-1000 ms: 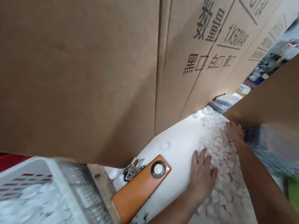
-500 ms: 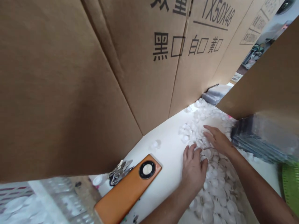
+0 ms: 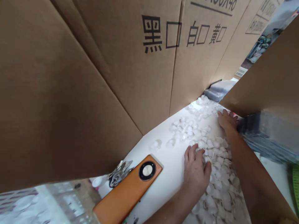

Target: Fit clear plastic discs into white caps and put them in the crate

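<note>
With fingers loosely parted and slightly bent, meets the small white cup-shaped pieces (image 3: 218,174), seemingly plastic, at the left side of their long spread, left hand (image 3: 197,169) palm-down to the right of the flat orange phone (image 3: 126,196) with a round dark camera ring. Shows nothing pinched between those fingers, though cannot tell what might sit under the palm. Runs, as a spread, lengthwise away from the body, from right of the phone to well beyond it. Lies thickest on the thumb side of the left hand, away from the phone, so sideways from those fingers, with the left hand judged nearer. Stretches the right hand (image 3: 227,119) beyond the phone to the far right margin of the spread, fingers partly apart and foreshortened; cannot tell whether holding anything. Farther right of the phone, beside the right forearm, stacked clear plastic sheets or bags (image 3: 271,140). Just right of the phone, smooth white tabletop (image 3: 171,169). Close by the phone's upper left edge, jumbled silvery metal objects (image 3: 119,175). Behind the phone, tall brown cardboard box (image 3: 149,81) with black printed characters
</note>
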A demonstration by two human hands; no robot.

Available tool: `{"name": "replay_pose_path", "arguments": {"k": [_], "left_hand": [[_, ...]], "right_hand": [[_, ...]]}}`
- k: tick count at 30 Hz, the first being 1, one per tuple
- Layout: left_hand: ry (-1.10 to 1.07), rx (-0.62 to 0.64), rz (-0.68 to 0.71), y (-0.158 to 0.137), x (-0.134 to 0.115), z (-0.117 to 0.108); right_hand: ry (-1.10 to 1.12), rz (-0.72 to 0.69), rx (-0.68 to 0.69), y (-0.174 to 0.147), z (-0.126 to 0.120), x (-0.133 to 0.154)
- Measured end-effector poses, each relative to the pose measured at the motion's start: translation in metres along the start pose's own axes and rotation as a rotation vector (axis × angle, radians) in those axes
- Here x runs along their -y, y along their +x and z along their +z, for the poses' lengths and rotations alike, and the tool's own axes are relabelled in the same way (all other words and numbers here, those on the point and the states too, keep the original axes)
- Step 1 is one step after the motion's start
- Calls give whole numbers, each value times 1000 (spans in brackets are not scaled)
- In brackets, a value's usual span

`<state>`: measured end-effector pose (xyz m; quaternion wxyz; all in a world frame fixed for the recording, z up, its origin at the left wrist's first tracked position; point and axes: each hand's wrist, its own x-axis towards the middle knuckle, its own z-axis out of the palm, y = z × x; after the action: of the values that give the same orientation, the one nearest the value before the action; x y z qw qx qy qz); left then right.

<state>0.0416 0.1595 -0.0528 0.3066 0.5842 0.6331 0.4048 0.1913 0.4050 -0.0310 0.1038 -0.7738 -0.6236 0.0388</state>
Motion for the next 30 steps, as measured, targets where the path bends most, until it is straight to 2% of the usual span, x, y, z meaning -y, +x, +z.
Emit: {"name": "replay_pose_path", "arguments": {"k": [5,8,10,13,18,21,24,30], "left_hand": [[4,-24,12,0,-2,0],[2,-39,19,0,-3,1],[0,-39,12,-1,-3,1],[-10,-29,-7,-1,-4,0],[-17,-9,-13,0,-5,-1],[-14,-7,-21,-1,-5,-1],[-9,-3,-16,-3,-6,-1],[-31,26,-32,-4,-10,-5]], "right_hand": [[64,-209,112,-34,0,21],[106,-295,85,-45,-2,22],[97,-249,30,-39,-4,15],[43,-105,-5,-18,-1,0],[-30,88,54,17,7,-17],[-37,124,81,27,8,-18],[-1,25,75,27,11,-7],[205,-353,52,19,17,43]]}}
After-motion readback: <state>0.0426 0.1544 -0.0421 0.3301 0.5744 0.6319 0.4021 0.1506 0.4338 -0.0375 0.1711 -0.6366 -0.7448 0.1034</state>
